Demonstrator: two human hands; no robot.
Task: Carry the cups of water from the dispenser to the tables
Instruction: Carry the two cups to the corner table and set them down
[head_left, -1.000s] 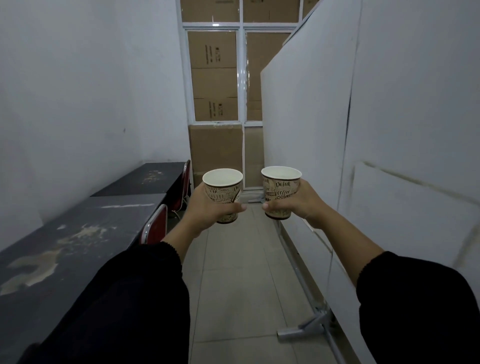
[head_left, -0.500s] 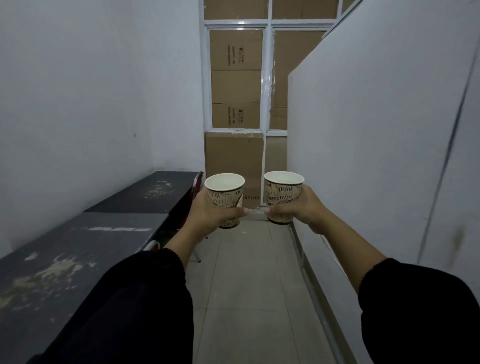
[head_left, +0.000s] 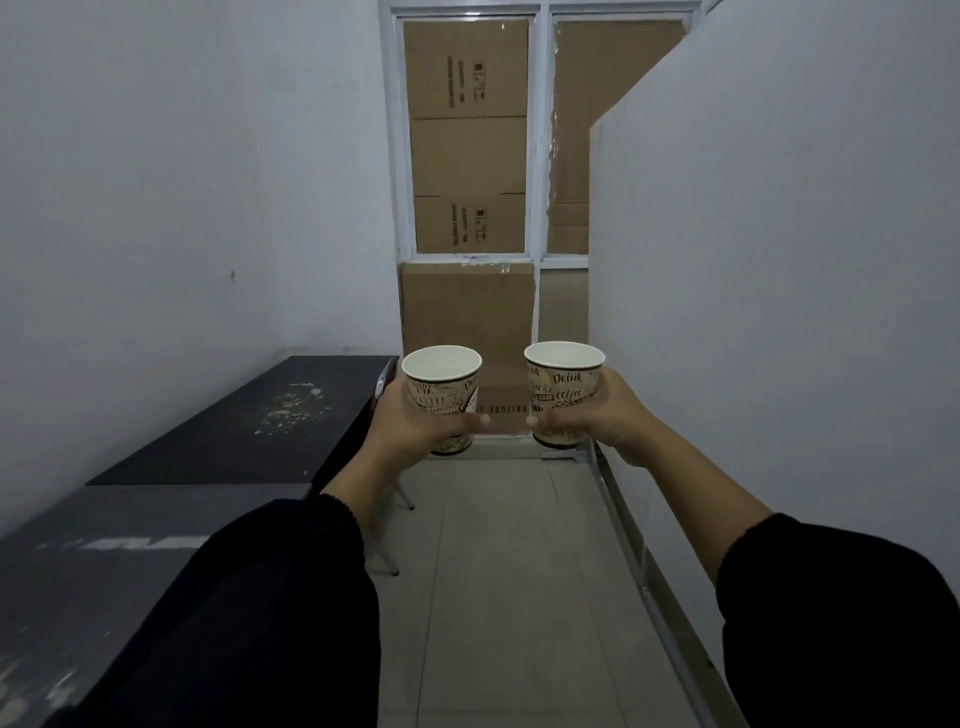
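Two printed paper cups are held upright in front of me at chest height. My left hand (head_left: 410, 423) grips the left cup (head_left: 442, 387) around its lower half. My right hand (head_left: 605, 415) grips the right cup (head_left: 563, 382) the same way. Both cups have white insides; the water level is hard to make out. Two dark tables stand end to end along the left wall: the far table (head_left: 249, 431) and the near table (head_left: 104, 551). Both cups hang over the aisle floor, right of the tables.
A narrow tiled aisle (head_left: 519, 597) runs ahead between the tables and a white partition (head_left: 779, 312) on the right. A red-backed chair (head_left: 382, 384) is tucked at the far table. Stacked cardboard boxes (head_left: 467, 156) behind a white window frame close off the end.
I have walked forward along the aisle; the boxes and far table are closer. The partition's foot bracket and the nearer red chair have dropped out of view. Both cups stay held upright.
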